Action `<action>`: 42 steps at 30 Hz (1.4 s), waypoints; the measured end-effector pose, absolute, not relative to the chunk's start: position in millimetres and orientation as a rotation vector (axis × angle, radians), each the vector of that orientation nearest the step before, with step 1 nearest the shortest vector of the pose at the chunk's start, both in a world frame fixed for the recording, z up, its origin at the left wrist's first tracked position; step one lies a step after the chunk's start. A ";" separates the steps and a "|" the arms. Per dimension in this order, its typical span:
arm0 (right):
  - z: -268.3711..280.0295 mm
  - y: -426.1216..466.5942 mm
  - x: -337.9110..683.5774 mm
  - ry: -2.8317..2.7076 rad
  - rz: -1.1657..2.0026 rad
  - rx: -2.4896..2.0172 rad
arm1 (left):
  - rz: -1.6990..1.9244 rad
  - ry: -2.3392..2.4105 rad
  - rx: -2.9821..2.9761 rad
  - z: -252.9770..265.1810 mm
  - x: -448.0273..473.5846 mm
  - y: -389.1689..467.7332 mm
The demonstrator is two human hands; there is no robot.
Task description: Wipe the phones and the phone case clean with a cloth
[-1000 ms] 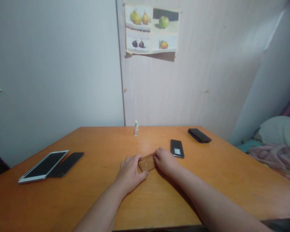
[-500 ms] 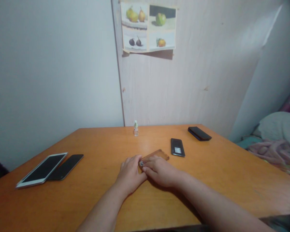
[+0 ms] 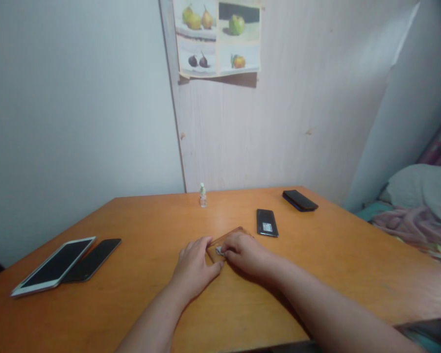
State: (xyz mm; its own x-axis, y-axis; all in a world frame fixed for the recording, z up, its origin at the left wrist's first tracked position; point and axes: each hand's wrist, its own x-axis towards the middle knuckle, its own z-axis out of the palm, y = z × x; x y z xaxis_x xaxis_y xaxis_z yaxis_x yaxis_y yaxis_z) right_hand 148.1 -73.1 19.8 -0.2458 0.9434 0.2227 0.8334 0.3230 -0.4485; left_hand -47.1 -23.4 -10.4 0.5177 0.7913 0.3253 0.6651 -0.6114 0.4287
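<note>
A see-through phone case (image 3: 213, 254) lies on the wooden table, its far part mostly covered by my right hand. My left hand (image 3: 196, 262) grips the near left end of the case, thumb on one side and fingers on the other. Pinched in the fingertips of my right hand (image 3: 244, 251) is a small whitish wad (image 3: 219, 250), perhaps a wipe or cloth, pressed on the case. Just beyond, to the right, a black phone (image 3: 267, 222) with a pale label rests flat.
A white tablet (image 3: 53, 267) overlaps a dark phone (image 3: 93, 260) at the left of the table (image 3: 150, 215). Farther back stand a small clear bottle (image 3: 203, 196) and a black wallet-like item (image 3: 300, 200) lying flat. Bedding (image 3: 400, 220) is off to the right.
My right hand has curled its fingers and shifted slightly, showing more of the whitish wad. My left hand still holds the case end. The view has turned a little.
</note>
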 end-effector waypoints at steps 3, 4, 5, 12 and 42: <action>15.8 -60.0 161.4 -1.848 0.317 -1.701 | 0.746 1.237 2.497 -10.7 -47.3 -22.9; 15.7 -55.8 168.0 -1.728 0.333 -1.713 | 0.754 1.238 2.491 -10.7 -47.2 -22.8; 16.5 -52.2 174.9 -1.610 0.363 -1.702 | 0.764 1.238 2.484 -10.6 -47.2 -22.6; 25.6 -45.9 204.3 -1.289 0.550 -1.755 | 0.881 1.258 2.398 -10.6 -47.8 -18.9; 18.4 -41.1 243.2 -1.407 0.044 -2.502 | 0.851 1.286 2.387 -12.2 -50.0 -16.8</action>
